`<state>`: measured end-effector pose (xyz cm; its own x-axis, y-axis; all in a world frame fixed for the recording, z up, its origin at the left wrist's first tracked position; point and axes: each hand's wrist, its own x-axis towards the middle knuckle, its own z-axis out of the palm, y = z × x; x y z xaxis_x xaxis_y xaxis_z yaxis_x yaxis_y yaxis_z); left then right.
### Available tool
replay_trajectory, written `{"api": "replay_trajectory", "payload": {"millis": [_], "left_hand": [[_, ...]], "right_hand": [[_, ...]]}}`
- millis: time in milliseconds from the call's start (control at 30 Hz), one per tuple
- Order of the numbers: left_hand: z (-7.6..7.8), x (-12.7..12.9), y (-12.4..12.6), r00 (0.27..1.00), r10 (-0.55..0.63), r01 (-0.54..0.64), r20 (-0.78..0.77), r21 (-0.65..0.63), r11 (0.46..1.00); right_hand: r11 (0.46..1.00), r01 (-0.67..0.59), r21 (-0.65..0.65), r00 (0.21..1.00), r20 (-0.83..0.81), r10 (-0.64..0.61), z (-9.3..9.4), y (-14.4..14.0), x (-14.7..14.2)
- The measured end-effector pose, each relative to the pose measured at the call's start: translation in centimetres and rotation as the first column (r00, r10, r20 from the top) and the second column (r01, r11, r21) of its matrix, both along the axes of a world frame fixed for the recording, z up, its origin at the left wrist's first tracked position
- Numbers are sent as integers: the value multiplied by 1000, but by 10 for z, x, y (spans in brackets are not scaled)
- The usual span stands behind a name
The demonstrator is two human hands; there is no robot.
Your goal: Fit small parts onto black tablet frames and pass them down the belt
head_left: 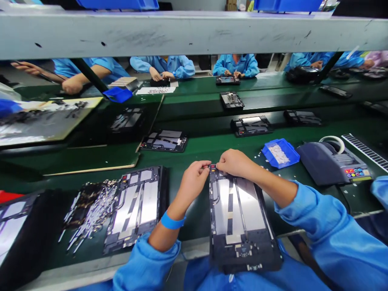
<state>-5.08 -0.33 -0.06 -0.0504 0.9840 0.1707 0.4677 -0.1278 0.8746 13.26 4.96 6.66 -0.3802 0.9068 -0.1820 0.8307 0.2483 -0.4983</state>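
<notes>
An opened tablet [233,210] stretches from the bench edge over my lap, its inside facing up with silvery battery panels and dark ribbon cables. At its far left corner sits a small part with red marking [213,166]. My left hand [194,178] is closed in a pinch against that corner, fingertips beside the red-marked part. From the other side my right hand [235,162] is closed, thumb and index finger bent down onto the tablet's far edge. Whatever small thing either pinch holds is too small or hidden to make out.
Left of me lie a stack of opened tablets [138,202] and a pile of thin strips [93,210]. A blue tray [280,153] of small pale pieces and a tape dispenser [332,161] stand right. More tablets [251,125] lie ahead; co-workers sit opposite under a grey beam [182,36].
</notes>
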Motion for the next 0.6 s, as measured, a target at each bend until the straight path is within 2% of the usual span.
{"api": "replay_trajectory", "payload": {"millis": [100,233,433,600], "left_hand": [[1,1,-8,988,-10,29,152,-118,993],[6,1,-13,955,-13,92,296,-253,963],[16,-1,-5,973,-29,105,231,-322,941],[18,-2,4,977,-66,134,201,-345,929]], "right_hand": [[999,-20,-35,1000,12,20,3,-7,0],[999,-31,14,998,50,30,4,-9,-3],[999,-29,-19,991,134,31,-1,-6,-12],[997,-29,-77,986,159,41,-1,-4,-14]]}}
